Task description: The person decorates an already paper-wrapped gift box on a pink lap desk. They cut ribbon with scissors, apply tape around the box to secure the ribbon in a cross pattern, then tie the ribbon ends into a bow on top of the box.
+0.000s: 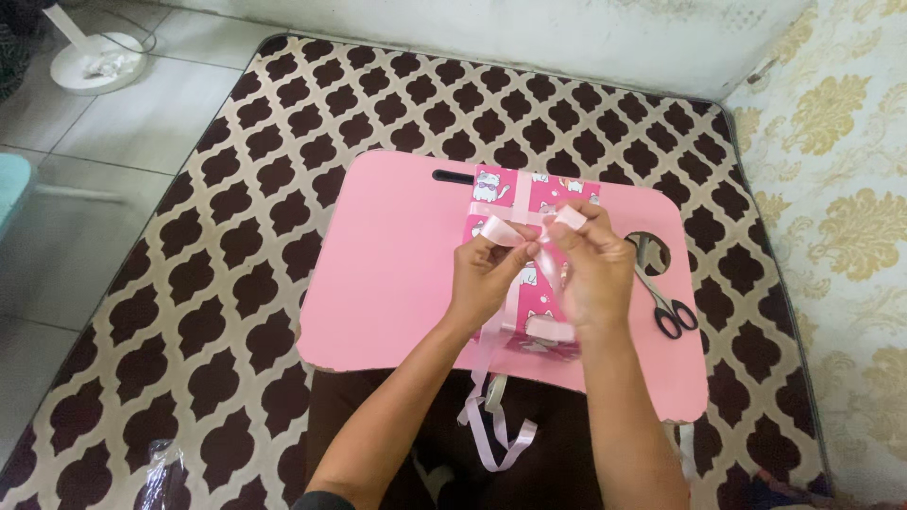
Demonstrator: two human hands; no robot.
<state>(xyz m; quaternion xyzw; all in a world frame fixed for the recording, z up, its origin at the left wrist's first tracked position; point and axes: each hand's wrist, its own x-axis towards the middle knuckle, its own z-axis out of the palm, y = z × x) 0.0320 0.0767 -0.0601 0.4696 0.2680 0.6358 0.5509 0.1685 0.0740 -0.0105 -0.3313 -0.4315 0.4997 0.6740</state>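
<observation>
A box wrapped in pink patterned paper (557,194) lies on a pink lap table (397,264). A pale pink ribbon (522,194) runs along and across the box. My left hand (487,274) pinches a loop of this ribbon above the box. My right hand (590,269) holds another loop of it just to the right, fingertips almost touching the left hand's. The ribbon's loose ends (491,430) hang over the table's front edge toward my lap.
Black-handled scissors (666,302) lie on the table's right side beside a round hole. The table stands on a mattress with a brown and cream pattern (236,283). A white fan base (94,61) stands on the tiled floor at top left. A floral wall (841,189) rises at right.
</observation>
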